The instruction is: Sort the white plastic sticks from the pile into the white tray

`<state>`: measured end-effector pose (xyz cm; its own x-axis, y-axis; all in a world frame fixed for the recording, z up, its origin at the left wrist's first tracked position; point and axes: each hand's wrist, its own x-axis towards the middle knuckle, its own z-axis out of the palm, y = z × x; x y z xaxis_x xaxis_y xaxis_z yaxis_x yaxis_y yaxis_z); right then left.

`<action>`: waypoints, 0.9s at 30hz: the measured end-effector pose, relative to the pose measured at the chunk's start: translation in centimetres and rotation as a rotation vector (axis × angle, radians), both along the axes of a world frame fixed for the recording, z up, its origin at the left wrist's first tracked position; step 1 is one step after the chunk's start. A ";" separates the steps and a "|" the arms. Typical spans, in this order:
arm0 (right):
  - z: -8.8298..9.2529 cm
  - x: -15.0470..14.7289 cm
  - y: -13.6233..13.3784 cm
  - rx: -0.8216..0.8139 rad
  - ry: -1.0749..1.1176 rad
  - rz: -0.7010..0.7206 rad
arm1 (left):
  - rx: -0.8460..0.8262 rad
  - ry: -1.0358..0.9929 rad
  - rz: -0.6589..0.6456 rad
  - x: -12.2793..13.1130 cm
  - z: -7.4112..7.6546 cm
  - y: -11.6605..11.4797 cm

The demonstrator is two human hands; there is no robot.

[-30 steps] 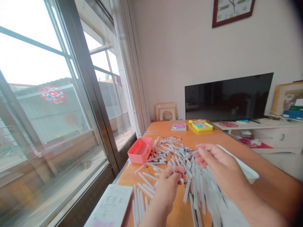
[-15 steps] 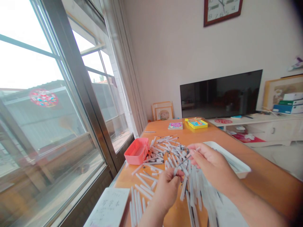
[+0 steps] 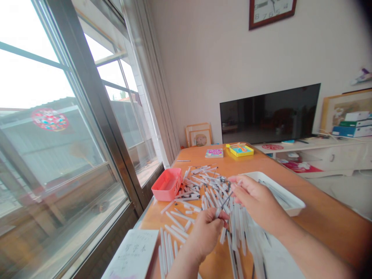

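Above the heaped pen parts, a thin dark pen refill (image 3: 226, 201) spans the gap between my two hands. My left hand (image 3: 211, 224) is closed round its lower end, with a small whitish piece showing by the thumb. Fingertips of my right hand (image 3: 247, 190) pinch the upper end. Underneath and around lie many clear white pen barrels (image 3: 238, 224) and dark tips and caps (image 3: 190, 190). More barrels (image 3: 166, 248) lie side by side left of my left forearm. What sits inside the left fist is hidden.
A red-pink plastic box (image 3: 166, 193) stands at the left table edge, by the glass door. Right of my right hand is a white tray (image 3: 298, 209) with dark refills. A notebook (image 3: 130, 252) lies front left. A booklet (image 3: 214, 153) and yellow box (image 3: 243, 154) lie at the far end.
The view has shifted slightly. Both hands keep hold of the refill, and more of its dark length seems to show between them.
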<state>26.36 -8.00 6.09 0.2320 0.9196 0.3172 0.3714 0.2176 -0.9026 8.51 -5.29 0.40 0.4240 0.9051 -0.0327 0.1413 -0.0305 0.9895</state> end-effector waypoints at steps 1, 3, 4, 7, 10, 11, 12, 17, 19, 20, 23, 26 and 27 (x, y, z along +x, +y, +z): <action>-0.1 0.0 0.1 0.001 -0.001 0.001 | -0.023 -0.012 -0.016 0.0 0.0 -0.1; -0.4 -0.1 0.3 0.025 0.010 -0.003 | -0.072 -0.039 -0.056 -0.1 0.2 -0.3; -0.5 -0.1 0.4 0.045 0.019 -0.010 | -0.094 -0.054 -0.074 -0.1 0.3 -0.4; -1.0 0.0 0.8 0.114 0.034 -0.041 | -0.172 -0.112 -0.114 -0.2 0.7 -0.6; -1.5 0.1 1.2 0.134 0.025 -0.059 | -0.263 -0.230 -0.148 -0.2 0.8 -0.7; -1.6 0.1 1.3 0.128 0.025 -0.053 | -0.298 -0.274 -0.165 -0.2 0.8 -0.6; -1.8 0.0 1.3 0.119 0.028 -0.046 | -0.333 -0.316 -0.183 -0.2 0.7 -0.5; -3.0 -0.9 1.3 0.034 0.030 0.012 | -0.416 -0.432 -0.189 -0.1 0.2 0.0; -3.3 -1.6 1.1 -0.008 0.046 0.058 | -0.405 -0.457 -0.182 -0.2 0.1 0.1; -3.3 -1.9 0.9 -0.029 0.070 0.088 | -0.401 -0.472 -0.183 -0.2 0.1 0.1; -3.0 -2.9 0.4 -0.081 0.175 0.153 | -0.411 -0.511 -0.177 -0.3 0.1 0.1; -2.4 -3.5 -0.1 -0.101 0.252 0.147 | -0.439 -0.515 -0.152 -0.3 0.2 0.2; -2.3 -3.6 -0.3 -0.108 0.271 0.154 | -0.444 -0.516 -0.149 -0.3 0.2 0.2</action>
<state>22.76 -8.27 3.79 0.1501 0.9754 0.1614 0.0844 0.1500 -0.9851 8.26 -5.06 0.56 0.6031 0.7840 -0.1469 -0.3249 0.4096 0.8524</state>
